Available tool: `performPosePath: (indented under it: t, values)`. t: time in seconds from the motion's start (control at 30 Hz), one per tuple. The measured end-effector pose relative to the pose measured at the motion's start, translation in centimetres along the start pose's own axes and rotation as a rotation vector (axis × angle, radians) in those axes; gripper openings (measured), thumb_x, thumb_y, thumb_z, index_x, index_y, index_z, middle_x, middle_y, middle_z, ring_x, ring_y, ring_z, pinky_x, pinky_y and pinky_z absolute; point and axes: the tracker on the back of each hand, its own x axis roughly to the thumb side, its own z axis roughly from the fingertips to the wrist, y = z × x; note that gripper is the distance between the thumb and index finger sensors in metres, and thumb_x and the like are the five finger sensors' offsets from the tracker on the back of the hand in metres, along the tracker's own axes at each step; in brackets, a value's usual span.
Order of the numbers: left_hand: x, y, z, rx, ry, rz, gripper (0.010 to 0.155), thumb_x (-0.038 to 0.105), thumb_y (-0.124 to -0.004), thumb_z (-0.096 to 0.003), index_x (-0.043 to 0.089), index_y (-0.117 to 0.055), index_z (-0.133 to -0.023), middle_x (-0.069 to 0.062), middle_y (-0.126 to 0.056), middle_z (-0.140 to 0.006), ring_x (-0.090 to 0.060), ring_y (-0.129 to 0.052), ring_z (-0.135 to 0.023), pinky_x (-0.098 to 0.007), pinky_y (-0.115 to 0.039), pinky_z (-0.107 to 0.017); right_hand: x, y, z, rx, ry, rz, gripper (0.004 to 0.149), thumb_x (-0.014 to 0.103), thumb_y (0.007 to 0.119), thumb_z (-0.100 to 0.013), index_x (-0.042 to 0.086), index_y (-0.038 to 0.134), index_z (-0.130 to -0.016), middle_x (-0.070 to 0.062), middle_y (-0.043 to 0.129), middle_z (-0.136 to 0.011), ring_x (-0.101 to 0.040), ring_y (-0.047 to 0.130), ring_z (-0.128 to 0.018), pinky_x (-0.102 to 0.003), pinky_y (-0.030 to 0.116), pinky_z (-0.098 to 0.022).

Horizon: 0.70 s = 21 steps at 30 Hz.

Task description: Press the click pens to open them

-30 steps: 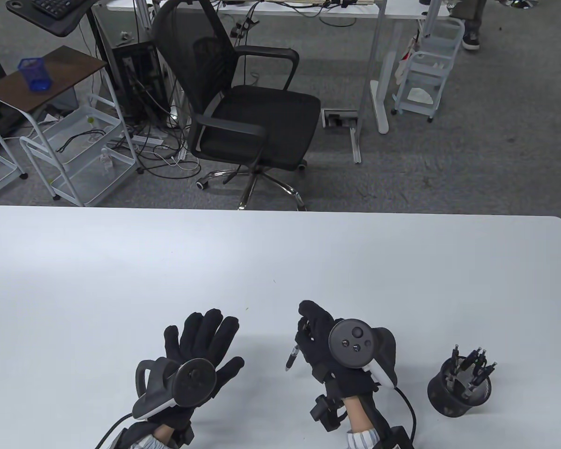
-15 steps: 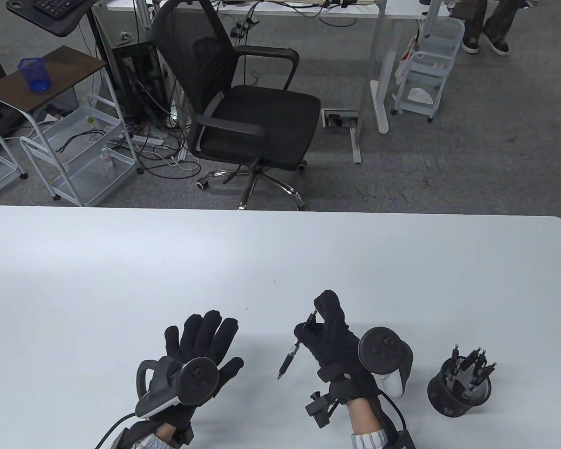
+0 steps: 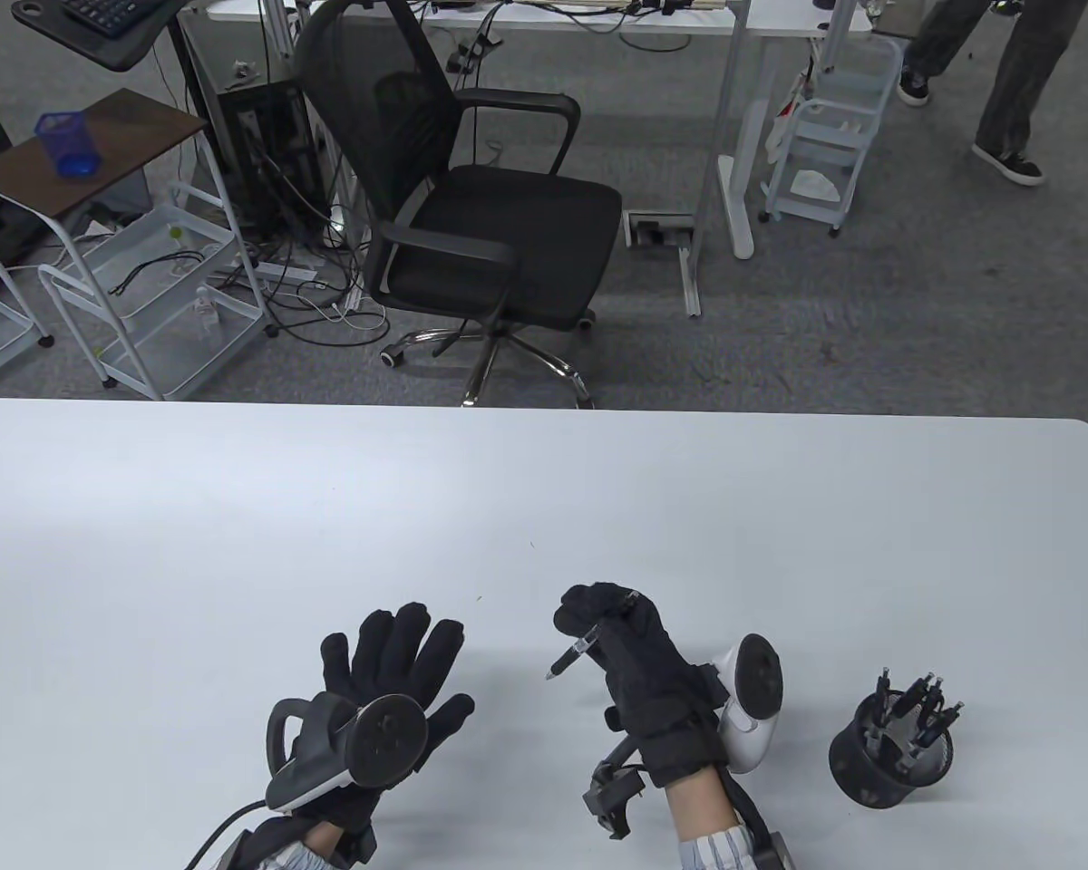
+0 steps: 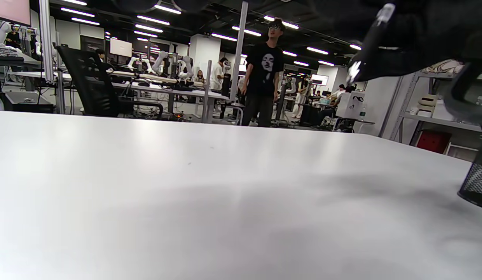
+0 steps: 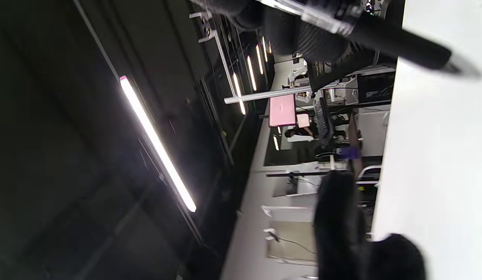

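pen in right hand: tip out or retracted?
Cannot tell. The right hand grips the pen; its tip end is blurred in the right wrist view.

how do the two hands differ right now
The left hand lies with fingers straight and spread, low over the table, and holds nothing. The right hand has its fingers curled round a pen, tip pointing down and to the left. The left hand's tracker faces up; the right hand's tracker is turned out to the side. Both wear black gloves.
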Motion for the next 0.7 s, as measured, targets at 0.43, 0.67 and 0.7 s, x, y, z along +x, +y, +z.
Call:
performPosePath:
  t: [0.43, 0.67, 0.7]
  values:
    - [0.2, 0.0, 0.0, -0.006, 0.000, -0.012, 0.069, 0.059, -0.053, -0.0696, 0.027, -0.029, -0.126, -0.020, -0.029, -0.132, -0.057, -0.036, -0.118, -0.080, -0.030, -0.076, -3.9, 0.2, 1.1, -0.050, 0.153, -0.536, 0.058, 0.057, 0.033, -0.067, 0.013, 0.066, -0.084, -0.002, 0.082, -0.062, -0.019, 0.084, -0.045, -0.047, 0.075, -0.054]
    - [0.3, 0.0, 0.1, -0.006, 0.000, -0.018, 0.069, 0.059, -0.053, -0.0695, 0.027, -0.029, -0.126, -0.020, -0.029, -0.132, -0.057, -0.036, -0.118, -0.080, -0.030, -0.076, -3.8, 0.3, 1.3, -0.071, 0.128, -0.557, 0.054, 0.054, 0.032, -0.067, 0.015, 0.068, -0.080, 0.002, 0.082, -0.057, -0.015, 0.085, -0.040, -0.043, 0.078, -0.050]
    - [0.3, 0.0, 0.1, -0.006, 0.000, -0.019, 0.069, 0.059, -0.053, -0.0696, 0.027, -0.029, -0.126, -0.020, -0.029, -0.132, -0.057, -0.036, -0.118, -0.080, -0.030, -0.076, -3.8, 0.2, 1.3, -0.076, 0.119, -0.563, 0.054, 0.053, 0.032, -0.067, 0.015, 0.068, -0.080, 0.002, 0.082, -0.057, -0.015, 0.085, -0.040, -0.043, 0.078, -0.050]
